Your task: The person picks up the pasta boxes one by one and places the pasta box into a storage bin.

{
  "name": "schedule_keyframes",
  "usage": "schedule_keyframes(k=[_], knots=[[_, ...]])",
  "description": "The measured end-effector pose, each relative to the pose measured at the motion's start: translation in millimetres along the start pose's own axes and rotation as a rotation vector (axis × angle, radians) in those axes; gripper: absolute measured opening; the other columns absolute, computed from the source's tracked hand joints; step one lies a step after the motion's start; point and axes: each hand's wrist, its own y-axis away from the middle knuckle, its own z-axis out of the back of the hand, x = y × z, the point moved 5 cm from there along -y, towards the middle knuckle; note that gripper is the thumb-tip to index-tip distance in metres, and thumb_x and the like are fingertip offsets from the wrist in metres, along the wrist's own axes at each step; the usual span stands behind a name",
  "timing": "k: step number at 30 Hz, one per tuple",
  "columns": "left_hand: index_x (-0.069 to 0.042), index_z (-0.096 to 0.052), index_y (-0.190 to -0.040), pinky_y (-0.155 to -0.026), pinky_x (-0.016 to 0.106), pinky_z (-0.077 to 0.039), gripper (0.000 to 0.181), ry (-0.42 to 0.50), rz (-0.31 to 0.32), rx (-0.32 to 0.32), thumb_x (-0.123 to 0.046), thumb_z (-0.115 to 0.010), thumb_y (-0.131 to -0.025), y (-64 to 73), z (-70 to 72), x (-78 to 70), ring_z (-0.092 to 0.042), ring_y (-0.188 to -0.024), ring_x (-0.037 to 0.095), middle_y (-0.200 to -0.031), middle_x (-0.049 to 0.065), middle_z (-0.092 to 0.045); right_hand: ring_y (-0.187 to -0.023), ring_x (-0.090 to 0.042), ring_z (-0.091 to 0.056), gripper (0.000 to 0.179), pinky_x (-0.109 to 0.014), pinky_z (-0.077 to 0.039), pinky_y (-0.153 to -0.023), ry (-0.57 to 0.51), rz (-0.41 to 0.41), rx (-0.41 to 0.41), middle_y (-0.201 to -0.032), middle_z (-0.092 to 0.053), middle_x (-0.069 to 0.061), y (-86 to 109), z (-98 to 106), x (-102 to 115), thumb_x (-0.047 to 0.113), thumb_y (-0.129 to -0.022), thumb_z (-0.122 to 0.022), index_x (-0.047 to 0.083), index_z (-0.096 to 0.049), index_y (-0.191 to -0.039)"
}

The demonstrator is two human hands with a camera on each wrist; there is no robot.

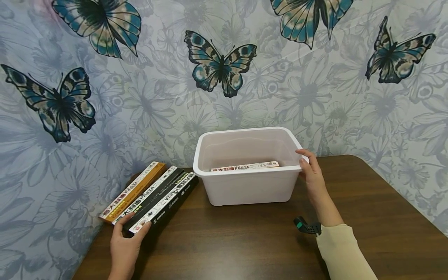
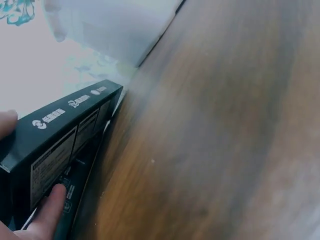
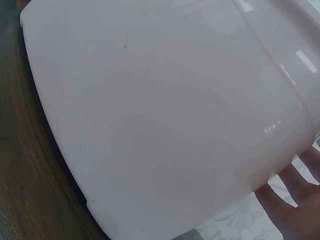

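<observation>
My left hand (image 1: 124,247) grips the near end of a black pasta box (image 1: 164,200), thumb on its right side and a finger across on the left. In the left wrist view a fingertip (image 2: 57,197) presses the labelled side of this black box (image 2: 65,117). Two more pasta boxes lie alongside it, another black one (image 1: 150,190) and an orange one (image 1: 134,190). My right hand (image 1: 313,177) holds the right rim of a white plastic bin (image 1: 248,188). Inside the bin, a pasta box (image 1: 245,166) shows its white lettered edge.
The bin stands on a brown wooden table (image 1: 224,241), close to the back wall with its butterfly-patterned covering (image 1: 220,66). The row of boxes slants along the table's left edge. A black strap with a green patch (image 1: 307,225) sits at my right wrist.
</observation>
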Motion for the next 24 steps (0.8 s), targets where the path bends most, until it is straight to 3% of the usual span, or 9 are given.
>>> schedule_keyframes(k=[3,8,12,17,20,24], knots=[[-0.014,-0.052,-0.136,-0.065,0.01,-0.048,0.064,0.172,0.047,-0.018,-0.015,-0.084,-0.081,-0.7,-0.6,4.2,-0.057,-0.084,-0.004,-0.111,-0.006,-0.054,-0.118,-0.017,-0.047,0.037,-0.024,-0.045,-0.088,-0.004,0.003,-0.008,-0.14,-0.041,0.009,0.1,0.4,0.9,0.027,-0.107,-0.041,0.011,-0.045,-0.141],[-0.016,-0.056,-0.128,-0.053,0.016,-0.045,0.05,0.295,0.092,-0.04,-0.013,-0.081,-0.084,-1.6,-0.8,8.8,-0.058,-0.064,-0.002,-0.099,-0.011,-0.059,-0.117,-0.016,-0.048,0.037,-0.024,-0.046,-0.087,0.011,-0.002,-0.019,-0.139,-0.041,0.011,0.5,0.8,2.5,0.026,-0.107,-0.041,0.01,-0.045,-0.14],[-0.016,-0.056,-0.131,-0.052,0.018,-0.042,0.052,0.295,0.118,0.008,-0.013,-0.08,-0.085,-0.4,-4.0,6.8,-0.055,-0.063,-0.001,-0.1,-0.013,-0.058,-0.117,-0.016,-0.048,0.037,-0.023,-0.046,-0.086,0.022,-0.004,-0.025,-0.139,-0.041,0.01,0.3,0.4,3.1,0.027,-0.107,-0.041,0.011,-0.045,-0.14],[-0.015,-0.05,-0.14,-0.06,0.014,-0.046,0.063,0.256,0.109,0.057,-0.009,-0.08,-0.084,2.7,-8.0,2.1,-0.054,-0.077,-0.003,-0.113,-0.009,-0.052,-0.117,-0.016,-0.048,0.037,-0.022,-0.046,-0.084,0.028,0.001,-0.028,-0.138,-0.041,0.011,-0.8,0.1,2.0,0.027,-0.107,-0.041,0.011,-0.045,-0.14],[-0.014,-0.047,-0.142,-0.067,0.011,-0.049,0.068,0.255,0.084,0.064,-0.005,-0.08,-0.083,3.6,-9.1,-0.2,-0.056,-0.088,-0.005,-0.117,-0.007,-0.05,-0.118,-0.017,-0.047,0.037,-0.022,-0.045,-0.085,0.029,0.005,-0.025,-0.139,-0.041,0.01,-1.8,-0.4,0.9,0.027,-0.107,-0.041,0.011,-0.045,-0.141],[-0.012,-0.048,-0.141,-0.069,0.01,-0.051,0.068,0.285,0.05,0.038,-0.001,-0.08,-0.081,2.9,-8.5,-3.0,-0.06,-0.089,-0.005,-0.117,-0.006,-0.052,-0.119,-0.017,-0.047,0.038,-0.022,-0.045,-0.086,0.032,0.009,-0.026,-0.141,-0.041,0.009,-2.2,-1.4,-0.2,0.026,-0.107,-0.04,0.011,-0.045,-0.141]])
